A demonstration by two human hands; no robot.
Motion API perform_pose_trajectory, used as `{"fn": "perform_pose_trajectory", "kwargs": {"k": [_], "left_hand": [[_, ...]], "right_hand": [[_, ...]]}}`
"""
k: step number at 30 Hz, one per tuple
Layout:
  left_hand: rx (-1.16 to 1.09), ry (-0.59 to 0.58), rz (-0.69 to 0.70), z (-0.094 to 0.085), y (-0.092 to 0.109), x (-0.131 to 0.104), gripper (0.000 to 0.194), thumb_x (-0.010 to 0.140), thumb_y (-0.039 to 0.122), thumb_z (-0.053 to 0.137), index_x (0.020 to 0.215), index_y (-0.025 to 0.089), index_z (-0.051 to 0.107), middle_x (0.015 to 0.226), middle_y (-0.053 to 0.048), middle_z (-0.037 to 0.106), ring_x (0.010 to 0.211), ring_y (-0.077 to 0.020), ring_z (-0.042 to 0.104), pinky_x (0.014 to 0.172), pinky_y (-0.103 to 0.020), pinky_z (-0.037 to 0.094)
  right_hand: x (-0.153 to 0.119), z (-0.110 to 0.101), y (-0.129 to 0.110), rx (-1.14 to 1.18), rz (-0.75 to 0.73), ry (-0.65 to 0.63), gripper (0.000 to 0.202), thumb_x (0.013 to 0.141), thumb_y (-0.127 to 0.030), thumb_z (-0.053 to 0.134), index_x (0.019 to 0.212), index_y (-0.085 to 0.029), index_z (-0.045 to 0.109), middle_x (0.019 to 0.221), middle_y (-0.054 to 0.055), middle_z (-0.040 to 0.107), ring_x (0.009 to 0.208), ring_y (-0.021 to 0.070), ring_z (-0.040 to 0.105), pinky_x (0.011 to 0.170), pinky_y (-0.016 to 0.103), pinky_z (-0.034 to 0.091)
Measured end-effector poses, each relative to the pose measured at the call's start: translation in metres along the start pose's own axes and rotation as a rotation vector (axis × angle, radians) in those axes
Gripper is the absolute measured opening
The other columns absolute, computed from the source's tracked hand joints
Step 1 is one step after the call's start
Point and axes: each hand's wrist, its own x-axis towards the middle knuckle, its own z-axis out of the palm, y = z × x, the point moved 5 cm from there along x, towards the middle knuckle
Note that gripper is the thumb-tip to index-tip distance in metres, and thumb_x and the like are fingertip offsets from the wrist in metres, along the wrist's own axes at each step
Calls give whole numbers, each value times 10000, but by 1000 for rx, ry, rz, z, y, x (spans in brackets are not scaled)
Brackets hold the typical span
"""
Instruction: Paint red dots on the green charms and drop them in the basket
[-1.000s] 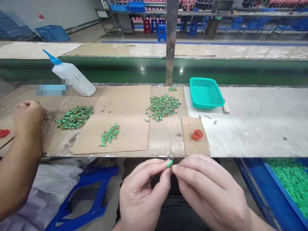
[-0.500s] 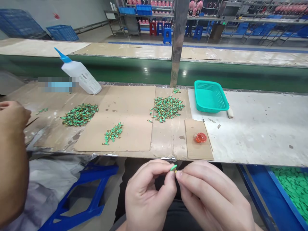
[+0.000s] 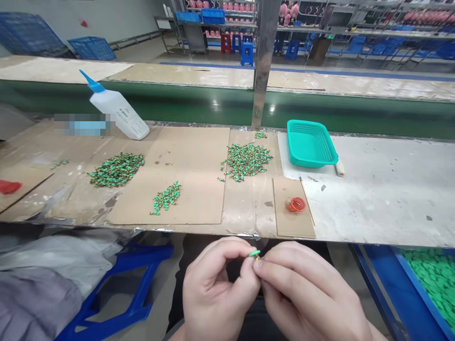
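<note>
In front of my lap, just below the table edge, both hands meet at the fingertips. My left hand [image 3: 220,289] pinches a small green disc [image 3: 254,253] between thumb and index finger. My right hand [image 3: 313,289] is closed on a tiny gold-coloured piece [image 3: 257,259] right beneath the disc; whether the two are joined I cannot tell. Beyond them, a small red cup [image 3: 296,204] of reddish liquid stands on a cardboard strip [image 3: 289,227]. A heap of small green-and-gold pieces [image 3: 247,161] lies farther back, with a smaller pile [image 3: 166,198] on flat cardboard [image 3: 199,189].
A teal basket [image 3: 313,142] stands at the back right. Leftward are another heap [image 3: 116,169], a leaning white bottle [image 3: 121,113] and a red object [image 3: 10,186]. A blue bin of green discs [image 3: 432,274] is low right; a blue stool [image 3: 137,293] is low left.
Another person's arm at the left edge has gone out of view, uncovering the red object. My hands have shifted slightly left and down, and the green disc now appears flatter.
</note>
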Motion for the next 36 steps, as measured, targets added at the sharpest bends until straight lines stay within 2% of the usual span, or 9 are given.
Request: {"fn": "perform_pose_trajectory", "kwargs": {"k": [3, 6, 8, 11, 15, 18, 23, 32, 36], "left_hand": [[-9, -26, -10, 1, 2, 0, 258, 919, 65, 748, 916, 313, 819, 866, 83, 838, 732, -141, 815, 710, -199, 677], [-42, -36, -44, 3, 4, 1, 249, 919, 71, 754, 897, 307, 829, 839, 79, 833, 698, -137, 807, 705, -200, 675], [-70, -40, -77, 5, 4, 1, 244, 912, 74, 763, 878, 304, 839, 816, 74, 834, 681, -137, 806, 687, -192, 671], [-100, -33, -103, 6, 3, 2, 238, 897, 76, 789, 870, 299, 865, 820, 56, 855, 679, -142, 816, 657, -179, 665], [-133, -30, -105, 5, 2, 3, 241, 881, 57, 820, 874, 287, 893, 859, 19, 887, 737, -178, 858, 660, -198, 686], [-150, -30, -98, 4, 4, 4, 257, 864, 40, 817, 870, 285, 896, 844, 19, 886, 734, -183, 865, 659, -205, 695], [-150, -39, -111, 7, 9, 7, 295, 844, 21, 807, 871, 300, 902, 841, 39, 896, 723, -173, 879, 644, -168, 691], [-172, -62, -159, 10, 7, 10, 319, 827, 24, 837, 869, 324, 938, 856, 30, 919, 729, -157, 884, 707, -146, 709], [-189, -58, -167, 12, 6, 8, 320, 822, 14, 844, 879, 316, 935, 861, 21, 919, 737, -170, 890, 696, -155, 715]], "right_hand": [[4, -6, 3, 25, 78, 3, 355, 961, 115, 645, 1192, -109, 793, 1034, 100, 828, 930, 177, 808, 853, 278, 717], [5, -14, 9, 97, 211, -8, 337, 936, 48, 655, 1169, -159, 784, 1036, 59, 837, 931, 154, 830, 869, 232, 712], [5, -16, 11, 143, 239, -39, 308, 926, 17, 671, 1144, -173, 777, 1023, 50, 830, 920, 155, 830, 857, 232, 714], [3, -15, 9, 142, 194, -78, 254, 958, 2, 722, 1137, -170, 777, 1022, 61, 829, 915, 165, 829, 855, 250, 722], [1, -14, 5, 62, 121, -37, 258, 984, 28, 714, 1154, -158, 772, 1021, 79, 838, 909, 185, 829, 841, 284, 737], [0, -13, 1, -3, 69, -16, 268, 985, 62, 689, 1146, -133, 779, 1002, 97, 832, 890, 194, 811, 814, 307, 739], [1, -11, -5, -65, 11, -41, 205, 1039, 34, 681, 1143, -113, 780, 969, 111, 827, 876, 201, 793, 776, 325, 737], [1, -15, -5, -93, -19, -61, 193, 1012, 57, 705, 1137, -65, 789, 983, 127, 834, 902, 219, 802, 805, 340, 729], [1, -17, -4, -111, -10, -93, 200, 1047, 23, 680, 1178, -94, 775, 999, 120, 842, 911, 220, 808, 820, 344, 740]]}}
